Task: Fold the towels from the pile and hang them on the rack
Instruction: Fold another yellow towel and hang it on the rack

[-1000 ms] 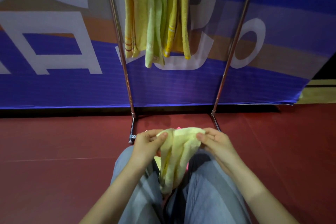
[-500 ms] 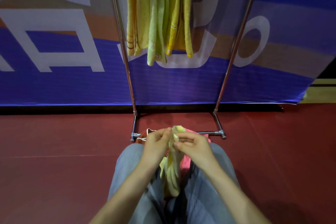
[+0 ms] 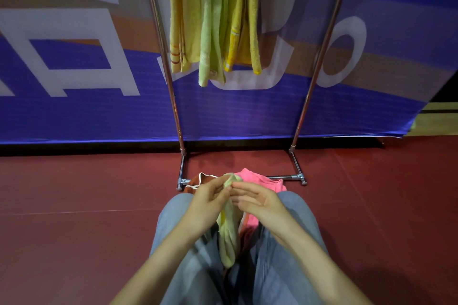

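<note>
A pale yellow-green towel (image 3: 229, 235) hangs folded lengthwise between my knees. My left hand (image 3: 209, 202) pinches its top corner. My right hand (image 3: 255, 199) is beside it, its fingertips touching the same top corner. Behind my hands lies the pile on the floor: a pink towel (image 3: 257, 179) and a brown towel with white trim (image 3: 197, 181). The metal rack (image 3: 308, 82) stands in front of me. Several yellow and green towels (image 3: 213, 22) hang from its top, which is out of frame.
A blue, white and tan banner (image 3: 74, 69) hangs behind the rack. The floor (image 3: 74, 205) is dark red matting. The rack's base bar (image 3: 285, 177) lies just beyond the pile. My legs in grey-blue trousers (image 3: 285, 267) fill the lower centre.
My hands have come together, bringing the towel's two top corners into one. The towel went from spread between both hands to a narrow hanging strip, and the pile has come into view.
</note>
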### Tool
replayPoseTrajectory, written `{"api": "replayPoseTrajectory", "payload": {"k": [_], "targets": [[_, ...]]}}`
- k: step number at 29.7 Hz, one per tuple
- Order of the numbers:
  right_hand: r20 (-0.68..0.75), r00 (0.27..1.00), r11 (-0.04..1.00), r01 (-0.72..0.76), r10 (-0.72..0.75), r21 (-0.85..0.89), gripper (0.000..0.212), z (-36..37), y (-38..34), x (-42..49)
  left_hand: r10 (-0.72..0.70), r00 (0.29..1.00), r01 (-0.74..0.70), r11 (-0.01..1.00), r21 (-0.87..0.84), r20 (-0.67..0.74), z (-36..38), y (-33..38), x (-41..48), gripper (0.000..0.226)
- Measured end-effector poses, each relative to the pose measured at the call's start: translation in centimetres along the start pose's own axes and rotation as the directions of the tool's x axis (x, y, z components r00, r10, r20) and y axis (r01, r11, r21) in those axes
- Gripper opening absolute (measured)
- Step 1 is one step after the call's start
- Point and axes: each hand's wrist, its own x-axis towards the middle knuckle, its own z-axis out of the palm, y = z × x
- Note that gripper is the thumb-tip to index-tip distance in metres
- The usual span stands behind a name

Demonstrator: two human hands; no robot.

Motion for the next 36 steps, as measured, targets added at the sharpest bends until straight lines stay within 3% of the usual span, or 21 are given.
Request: {"api": "replayPoseTrajectory", "payload": {"k": [3,6,13,17,20,21,23,25,27,30,33,36], "targets": [[0.017,0.999,0.999,0.036,-0.036,0.023,0.029,-0.4,-0.1,-0.1,0.047,0.999,-0.05,0.994,0.099,0.027,-0.3,0.2,0.1,0.03],[-0.014,0.998,0.996,0.056,-0.057,-0.07,0.025,-1.2,-0.4,0.0,0.072,0.995,-0.085,0.98,0.183,0.075,-0.9,0.5,0.0,0.026],[0.092,0.992,0.951,-0.06,0.091,-0.303,0.016,-3.3,-1.2,0.2,0.146,0.978,-0.183,0.941,0.284,0.147,-2.2,3.0,-0.1,0.019],[0.196,0.945,0.821,-0.11,0.261,-0.56,0.016,-4.2,-0.3,0.6,0.197,0.967,-0.238,0.923,0.302,0.161,-2.7,4.3,-0.2,0.022],[0.144,0.92,0.698,-0.166,0.363,-0.697,0.022,-5.7,0.5,0.8,0.216,0.964,-0.262,0.867,0.424,0.155,-3.8,4.8,0.0,0.025],[0.085,0.943,0.673,-0.164,0.321,-0.721,0.025,-6.6,0.6,0.9,0.209,0.966,-0.259,0.825,0.502,0.155,-4.2,4.7,0.2,0.027],[-0.035,0.996,0.588,-0.079,0.086,-0.805,0.029,-8.3,-0.1,1.2,0.172,0.972,-0.235,0.702,0.672,0.161,-5.3,4.4,0.5,0.028],[-0.071,0.986,0.49,0.013,-0.151,-0.872,0.029,-9.3,-2.0,1.8,0.142,0.976,-0.219,0.595,0.773,0.167,-6.1,4.3,0.9,0.038],[0.007,0.953,0.419,0.14,-0.304,-0.897,0.032,-9.4,-4.8,2.5,0.192,0.962,-0.264,0.494,0.828,0.193,-6.7,5.0,1.5,0.048],[0.16,0.914,0.407,0.316,-0.373,-0.857,0.035,-9.4,-8.7,3.4,0.284,0.936,-0.303,0.346,0.888,0.208,-8.0,6.7,2.6,0.033],[0.201,0.886,0.417,0.384,-0.419,-0.824,0.029,-9.8,-11.8,4.0,0.344,0.919,-0.306,0.31,0.9,0.194,-9.0,8.7,3.5,0.029],[0.152,0.828,0.392,0.407,-0.54,-0.825,0.042,-9.4,-14.2,4.3,0.463,0.875,-0.324,0.35,0.879,0.138,-8.9,10.8,3.6,0.026]]}}
